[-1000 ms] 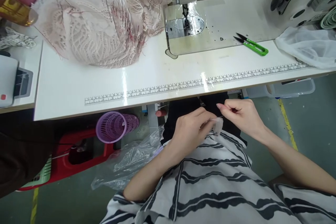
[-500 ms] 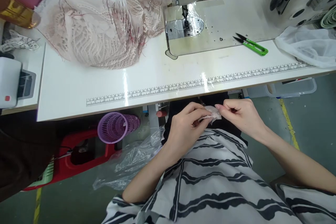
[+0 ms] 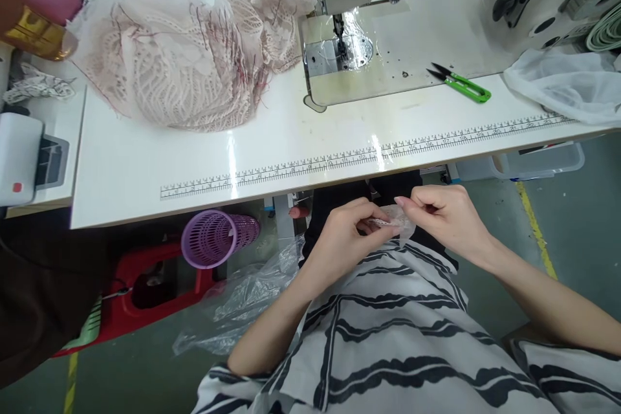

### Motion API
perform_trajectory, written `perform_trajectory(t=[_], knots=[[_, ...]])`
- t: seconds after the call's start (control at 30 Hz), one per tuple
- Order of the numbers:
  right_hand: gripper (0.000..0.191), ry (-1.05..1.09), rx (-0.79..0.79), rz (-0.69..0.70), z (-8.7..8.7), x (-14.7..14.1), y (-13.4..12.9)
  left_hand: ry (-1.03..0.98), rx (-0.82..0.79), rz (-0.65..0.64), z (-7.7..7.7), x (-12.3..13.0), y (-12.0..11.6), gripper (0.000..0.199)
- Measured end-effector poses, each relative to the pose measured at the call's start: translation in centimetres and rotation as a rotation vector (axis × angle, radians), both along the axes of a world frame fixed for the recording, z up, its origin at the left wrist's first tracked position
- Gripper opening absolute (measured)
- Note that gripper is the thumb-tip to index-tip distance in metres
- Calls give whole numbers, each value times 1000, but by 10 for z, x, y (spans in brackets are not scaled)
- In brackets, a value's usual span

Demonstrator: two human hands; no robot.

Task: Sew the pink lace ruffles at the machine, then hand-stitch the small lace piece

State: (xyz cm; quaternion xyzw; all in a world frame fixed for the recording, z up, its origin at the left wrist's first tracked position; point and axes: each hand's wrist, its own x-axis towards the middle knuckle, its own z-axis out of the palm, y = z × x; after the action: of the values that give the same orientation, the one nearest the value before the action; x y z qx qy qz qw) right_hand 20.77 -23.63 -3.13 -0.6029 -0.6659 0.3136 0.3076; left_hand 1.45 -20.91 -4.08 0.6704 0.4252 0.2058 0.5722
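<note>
Over my lap, below the table's front edge, my left hand (image 3: 352,229) pinches a small piece of pale pink lace fabric (image 3: 405,223). Just right of it is my right hand (image 3: 444,213), its thumb pressed to curled fingers at the fabric's upper right edge. Whether a thread or a bit of cloth sits in that pinch is too small to make out. A heap of pale pink lace pieces (image 3: 179,71) with dark red thread ends lies at the left on the table.
A sewing machine (image 3: 499,10) stands at the back. Green thread snips (image 3: 460,83) lie on its bed, near white sheer cloth (image 3: 553,87). A printed ruler (image 3: 339,160) runs along the front edge of the white table (image 3: 126,162). Below are a purple basket (image 3: 206,239) and a red stool (image 3: 145,317).
My left hand has turned a little and lowered the lace fabric, so more of it shows between my hands. My right hand has barely moved. The view has shifted slightly.
</note>
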Motion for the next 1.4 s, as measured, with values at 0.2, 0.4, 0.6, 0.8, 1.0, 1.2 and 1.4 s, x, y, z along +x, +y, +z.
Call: perform_trajectory(t=[0.2, 0.4, 0.6, 0.8, 1.0, 1.2, 1.4], knots=[[45, -5, 5, -8, -4, 0, 0, -119, -109, 104, -7, 6, -3, 13], [46, -10, 22, 0, -5, -1, -2, -129, -92, 134, -9, 8, -7, 22], [46, -7, 55, 18, -3, -2, -3, -57, -110, 88, -10, 6, -6, 26], [45, -5, 45, 22, -6, 0, -4, -131, -60, 125, -10, 8, -6, 15], [45, -20, 52, 3, -8, 2, -3, -179, -40, 125, -5, 9, -7, 12], [44, -52, 74, 9, -13, 5, -5, -192, -59, 132, 0, 9, -7, 16], [44, -114, 102, -3, -9, 14, -6, -280, -161, 241, -4, 8, -11, 19]])
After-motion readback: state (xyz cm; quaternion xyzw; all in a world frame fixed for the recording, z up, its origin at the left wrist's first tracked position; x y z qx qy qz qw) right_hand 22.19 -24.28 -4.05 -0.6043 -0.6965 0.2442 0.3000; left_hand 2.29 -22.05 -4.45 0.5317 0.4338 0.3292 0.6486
